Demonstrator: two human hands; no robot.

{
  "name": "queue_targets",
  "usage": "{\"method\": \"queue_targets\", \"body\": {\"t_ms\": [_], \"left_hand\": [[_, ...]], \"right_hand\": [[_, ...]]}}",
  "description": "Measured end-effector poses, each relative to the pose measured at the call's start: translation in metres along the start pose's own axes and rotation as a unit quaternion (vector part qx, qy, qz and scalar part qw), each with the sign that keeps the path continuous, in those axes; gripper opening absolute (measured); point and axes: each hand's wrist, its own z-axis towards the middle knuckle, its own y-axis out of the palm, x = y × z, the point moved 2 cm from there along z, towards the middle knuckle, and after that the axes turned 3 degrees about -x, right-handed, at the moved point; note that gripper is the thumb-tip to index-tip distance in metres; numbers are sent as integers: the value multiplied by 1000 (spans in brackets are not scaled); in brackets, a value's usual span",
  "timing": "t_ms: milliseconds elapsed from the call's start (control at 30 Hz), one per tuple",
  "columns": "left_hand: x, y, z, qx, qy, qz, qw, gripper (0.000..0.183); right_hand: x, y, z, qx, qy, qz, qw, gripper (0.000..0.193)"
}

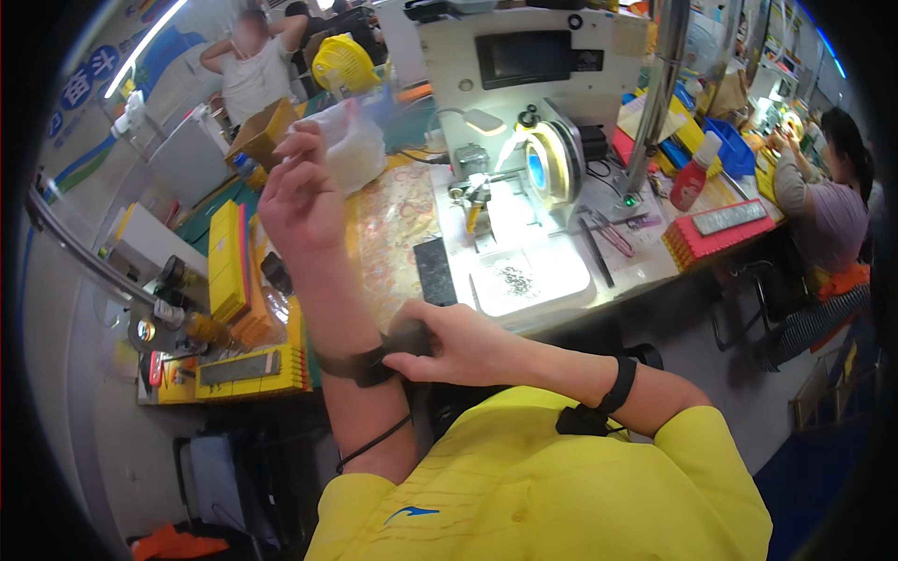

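My left hand (304,201) is raised over the left part of the bench, its fingers loosely bent and apart, with nothing in them. Around that wrist runs a black strap (348,365) bearing a dark wrist-worn device (410,338). My right hand (460,344) reaches across and grips this device between thumb and fingers, which partly cover it. Higher on my right forearm sits another black band (619,385), with a small black box (582,421) hanging beside it.
A lit bench machine with a round ring light (552,168) stands ahead. Before it lies a white tray (571,271) of small dark parts. Pliers (613,234), a red bottle (692,173) and red blocks (720,234) are right; yellow bins (229,262) left. Another person (832,201) sits at right.
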Motion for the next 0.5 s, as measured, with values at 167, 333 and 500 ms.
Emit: {"method": "queue_targets", "body": {"t_ms": [167,333,500], "left_hand": [[-28,-4,-16,129,322,787,510,38],[-40,-20,-13,81,164,555,812,26],[-51,-58,-28,28,-15,730,682,17]], "right_hand": [[14,9,1,31,-37,26,998,50],[-3,0,-8,-25,15,6,1000,55],[29,-28,-32,12,32,-9,999,56]]}}
